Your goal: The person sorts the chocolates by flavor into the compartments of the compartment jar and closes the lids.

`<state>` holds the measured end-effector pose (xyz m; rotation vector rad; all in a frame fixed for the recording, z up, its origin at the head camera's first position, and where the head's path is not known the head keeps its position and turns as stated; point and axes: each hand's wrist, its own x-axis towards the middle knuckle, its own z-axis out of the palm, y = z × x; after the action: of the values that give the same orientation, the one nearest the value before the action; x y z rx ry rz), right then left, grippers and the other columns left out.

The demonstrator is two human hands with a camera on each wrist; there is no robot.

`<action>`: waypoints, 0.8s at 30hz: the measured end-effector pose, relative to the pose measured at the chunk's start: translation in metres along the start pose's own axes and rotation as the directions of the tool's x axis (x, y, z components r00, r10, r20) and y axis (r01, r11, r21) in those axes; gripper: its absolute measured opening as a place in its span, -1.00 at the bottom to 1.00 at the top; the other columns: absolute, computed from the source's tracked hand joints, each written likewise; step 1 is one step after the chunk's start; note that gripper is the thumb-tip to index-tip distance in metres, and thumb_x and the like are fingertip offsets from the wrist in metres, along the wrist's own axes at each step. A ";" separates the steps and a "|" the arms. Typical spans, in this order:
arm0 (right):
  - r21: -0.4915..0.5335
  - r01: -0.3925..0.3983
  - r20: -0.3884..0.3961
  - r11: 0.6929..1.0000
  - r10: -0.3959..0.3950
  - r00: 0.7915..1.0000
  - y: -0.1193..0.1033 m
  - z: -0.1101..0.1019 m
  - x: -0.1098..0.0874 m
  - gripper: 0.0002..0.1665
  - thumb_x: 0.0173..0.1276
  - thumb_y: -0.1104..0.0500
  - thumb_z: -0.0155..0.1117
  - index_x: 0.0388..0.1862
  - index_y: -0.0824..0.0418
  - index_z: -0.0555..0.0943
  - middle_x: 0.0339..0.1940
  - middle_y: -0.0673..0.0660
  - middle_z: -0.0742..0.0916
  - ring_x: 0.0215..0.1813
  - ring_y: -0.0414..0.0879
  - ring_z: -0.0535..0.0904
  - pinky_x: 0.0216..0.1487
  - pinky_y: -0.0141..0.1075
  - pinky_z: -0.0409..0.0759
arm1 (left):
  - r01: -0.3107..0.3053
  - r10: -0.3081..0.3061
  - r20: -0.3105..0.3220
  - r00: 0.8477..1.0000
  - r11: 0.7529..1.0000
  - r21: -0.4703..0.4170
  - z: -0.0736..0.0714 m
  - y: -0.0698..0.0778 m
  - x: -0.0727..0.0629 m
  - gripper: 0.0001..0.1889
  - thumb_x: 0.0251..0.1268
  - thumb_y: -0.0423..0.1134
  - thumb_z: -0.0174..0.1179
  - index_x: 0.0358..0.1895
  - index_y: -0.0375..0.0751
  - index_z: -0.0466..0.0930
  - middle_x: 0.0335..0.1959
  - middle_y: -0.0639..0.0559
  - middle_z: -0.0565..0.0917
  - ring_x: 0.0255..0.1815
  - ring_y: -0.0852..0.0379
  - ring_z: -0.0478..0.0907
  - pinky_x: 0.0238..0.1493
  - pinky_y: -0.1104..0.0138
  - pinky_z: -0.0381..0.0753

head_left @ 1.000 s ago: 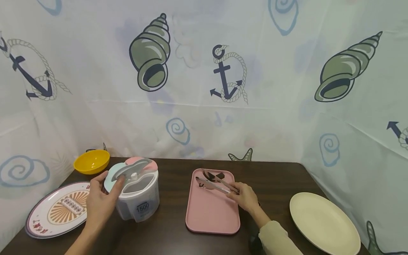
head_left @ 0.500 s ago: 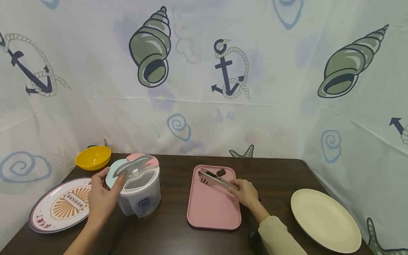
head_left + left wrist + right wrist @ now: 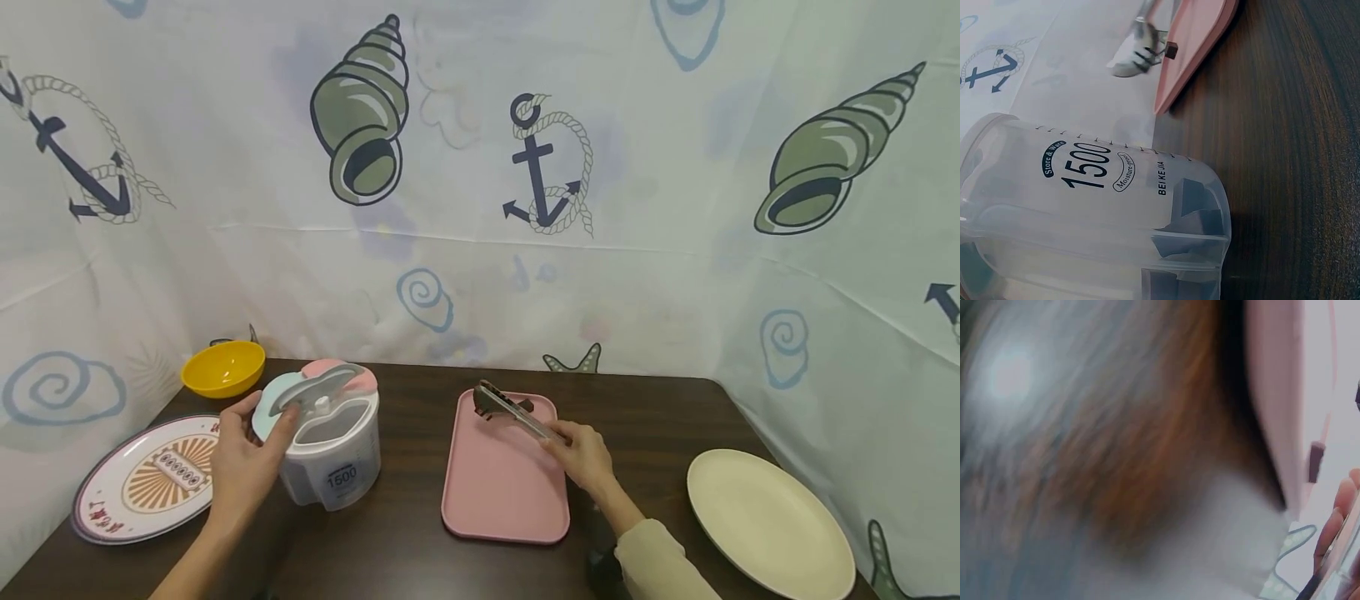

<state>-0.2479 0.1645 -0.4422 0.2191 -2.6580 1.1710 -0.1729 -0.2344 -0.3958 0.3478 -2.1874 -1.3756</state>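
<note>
My left hand (image 3: pixel 243 467) grips the near-left rim of a clear storage container (image 3: pixel 341 475), thumb at its raised grey lid (image 3: pixel 318 389). One compartment stands uncovered. In the left wrist view, dark blocks (image 3: pixel 1191 234) show at the container's bottom. My right hand (image 3: pixel 585 457) holds metal tongs (image 3: pixel 525 414) over the far end of a pink tray (image 3: pixel 506 496). The tong heads are close together, above the tray's far-left corner. A dark brown block (image 3: pixel 1171 50) shows beside the tongs in the left wrist view. The right wrist view is mostly blurred.
An oval plate with a sunburst print (image 3: pixel 142 508) lies left of the container, and a yellow bowl (image 3: pixel 225 371) stands behind it. At right lies an oval cream plate (image 3: pixel 772 525). A printed curtain (image 3: pixel 465 275) rises behind the brown table (image 3: pixel 405 533).
The tongs have turned in my right hand, their heads drawn together and raised towards the tray's far-left corner. My left hand keeps its hold on the container.
</note>
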 end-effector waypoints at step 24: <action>0.582 0.312 0.008 0.751 -0.389 0.921 -0.127 0.077 -0.024 -0.69 0.20 0.31 0.32 -0.06 0.36 0.63 -0.27 0.29 0.69 -0.34 -0.30 0.51 -0.35 -0.46 0.54 | -0.014 0.014 -0.011 1.000 1.000 -0.001 0.001 -0.001 0.001 -0.32 0.24 -0.04 0.20 0.32 -0.30 0.18 0.22 -0.31 0.42 -0.05 0.40 0.32 -0.18 0.87 0.20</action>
<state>-0.2076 0.0231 -0.4090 0.8851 -2.1279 1.8246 -0.1739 -0.2348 -0.3971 0.3384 -2.1763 -1.3647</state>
